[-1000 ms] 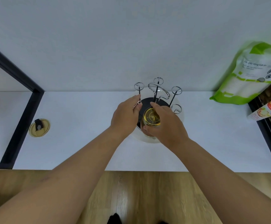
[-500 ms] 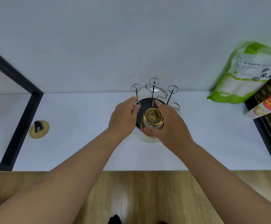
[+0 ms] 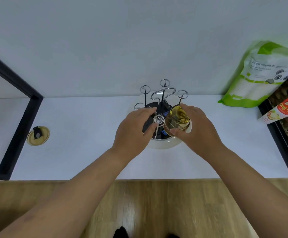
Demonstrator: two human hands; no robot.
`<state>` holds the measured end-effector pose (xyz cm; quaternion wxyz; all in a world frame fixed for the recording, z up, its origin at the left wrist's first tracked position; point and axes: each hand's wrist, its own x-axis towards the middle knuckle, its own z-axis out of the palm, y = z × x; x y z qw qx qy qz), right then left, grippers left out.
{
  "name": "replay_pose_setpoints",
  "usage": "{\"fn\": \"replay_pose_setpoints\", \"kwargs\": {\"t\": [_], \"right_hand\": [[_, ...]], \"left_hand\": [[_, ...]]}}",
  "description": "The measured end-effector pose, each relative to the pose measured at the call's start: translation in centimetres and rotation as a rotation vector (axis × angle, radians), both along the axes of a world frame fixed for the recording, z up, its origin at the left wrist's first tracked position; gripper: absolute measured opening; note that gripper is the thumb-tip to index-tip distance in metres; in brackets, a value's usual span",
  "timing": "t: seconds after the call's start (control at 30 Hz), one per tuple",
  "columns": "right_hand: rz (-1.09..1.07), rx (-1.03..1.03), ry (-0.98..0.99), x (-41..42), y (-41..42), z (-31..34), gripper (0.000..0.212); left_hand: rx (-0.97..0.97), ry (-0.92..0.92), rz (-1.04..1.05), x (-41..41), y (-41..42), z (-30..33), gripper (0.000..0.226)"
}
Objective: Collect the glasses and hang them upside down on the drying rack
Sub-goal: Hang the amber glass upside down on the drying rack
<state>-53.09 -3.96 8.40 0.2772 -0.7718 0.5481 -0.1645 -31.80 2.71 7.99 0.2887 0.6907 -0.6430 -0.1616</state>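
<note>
The right hand (image 3: 197,130) is closed around an amber glass (image 3: 177,120), thumb on the near side and fingers wrapped behind, holding it upside down and tilted over the right part of the drying rack (image 3: 160,107). Whether the glass sits on a prong cannot be told. The left hand (image 3: 133,130), just left of the glass, pinches one of the rack's looped wire prongs (image 3: 158,121) between thumb and fingertips; the other fingers are loosely curled. The rack is a chrome stand of ring-topped prongs rising from a dark centre in a round white base (image 3: 162,145), set on the white counter (image 3: 81,152) directly under both hands.

Well to the left of the left hand, a round yellowish lid (image 3: 38,135) with a dark tab lies flat on the counter beside a black frame (image 3: 17,131). Far to the right of the right hand, a green and white pouch (image 3: 258,74) leans on the wall; it shows a panda drawing and small print too blurred to read. Nearer the right hand than the pouch, a red and white packet (image 3: 284,110) lies tilted, with yellow letters reading "Ong Tho".
</note>
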Motion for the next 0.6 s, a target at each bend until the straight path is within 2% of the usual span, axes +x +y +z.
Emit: {"fn": "replay_pose_setpoints", "kwargs": {"t": [0.1,0.3,0.47,0.6], "right_hand": [[-0.012,0.014,0.023,0.0,-0.6,-0.2,0.085],[-0.017,0.055,0.049,-0.1,-1.5,-0.3,0.088],[-0.013,0.068,0.070,-0.2,-1.6,0.1,0.092],[-0.003,0.058,0.075,-0.5,-1.5,1.5,0.096]], "left_hand": [[-0.050,-0.065,-0.001,0.5,-0.4,-0.2,0.056],[0.079,-0.069,-0.011,0.6,-0.6,-1.5,0.072],[0.088,-0.065,-0.022,0.2,-0.2,-1.8,0.075],[0.047,-0.049,-0.035,0.6,-0.6,-0.7,0.066]]}}
